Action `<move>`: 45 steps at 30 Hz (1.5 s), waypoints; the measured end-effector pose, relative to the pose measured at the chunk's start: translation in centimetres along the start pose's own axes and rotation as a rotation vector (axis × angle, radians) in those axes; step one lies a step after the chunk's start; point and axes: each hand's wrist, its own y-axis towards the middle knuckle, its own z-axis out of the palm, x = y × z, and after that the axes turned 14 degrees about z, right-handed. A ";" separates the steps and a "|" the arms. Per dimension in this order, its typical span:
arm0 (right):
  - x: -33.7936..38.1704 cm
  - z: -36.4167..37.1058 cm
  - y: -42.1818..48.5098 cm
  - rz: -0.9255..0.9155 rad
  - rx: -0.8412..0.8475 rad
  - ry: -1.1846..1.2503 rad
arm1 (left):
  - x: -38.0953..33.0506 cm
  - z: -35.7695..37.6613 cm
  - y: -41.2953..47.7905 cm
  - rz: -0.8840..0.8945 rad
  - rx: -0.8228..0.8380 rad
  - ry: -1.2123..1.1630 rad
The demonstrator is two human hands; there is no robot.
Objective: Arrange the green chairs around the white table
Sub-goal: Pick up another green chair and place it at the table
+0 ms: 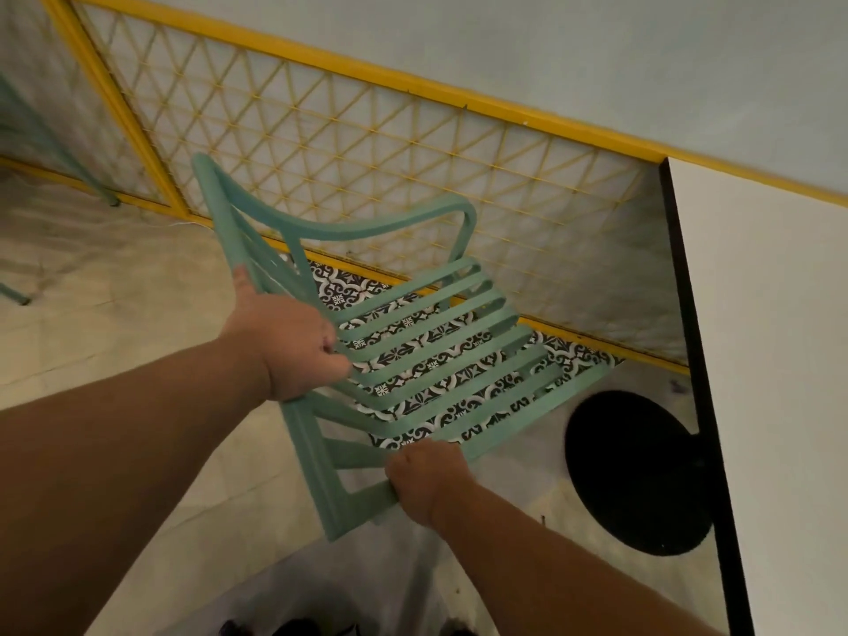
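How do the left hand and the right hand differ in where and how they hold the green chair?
The left hand is farther from the person and grips the chair's backrest; the right hand is nearer and grips the side frame by the seat. The left hand's thumb lies stretched along the backrest rail, while the right hand is a closed fist. Both are bare and closed on the same green chair, beside the white table.

One green slatted chair (426, 355), one white table (771, 360) with one round black base (635, 472), two hands, and one yellow lattice fence (344, 130).
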 end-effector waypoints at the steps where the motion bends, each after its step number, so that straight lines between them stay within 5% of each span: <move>1: -0.1 0.2 0.0 -0.014 -0.012 0.010 | 0.0 0.2 0.1 -0.002 -0.013 -0.010; 6: -1.2 -0.3 -0.4 -0.101 0.012 0.164 | -0.2 0.3 0.2 -0.015 -0.044 -0.057; 12: -5.3 -0.8 -1.2 0.178 0.176 0.657 | -0.9 0.9 -0.3 -0.102 -0.048 -0.075; 17: -9.8 -0.5 -1.2 0.331 0.196 0.534 | -5.8 1.9 -2.9 -0.296 -0.138 -0.277; 27: -12.9 -1.4 1.6 0.371 0.242 0.460 | -10.2 2.8 -5.0 0.045 0.086 -0.014; 34: -14.4 -0.9 3.2 0.373 0.304 0.198 | -10.2 2.5 -4.8 0.026 0.086 -0.057; 45: -14.3 0.3 3.5 0.403 0.205 0.212 | -9.7 2.4 -4.4 0.003 0.046 -0.117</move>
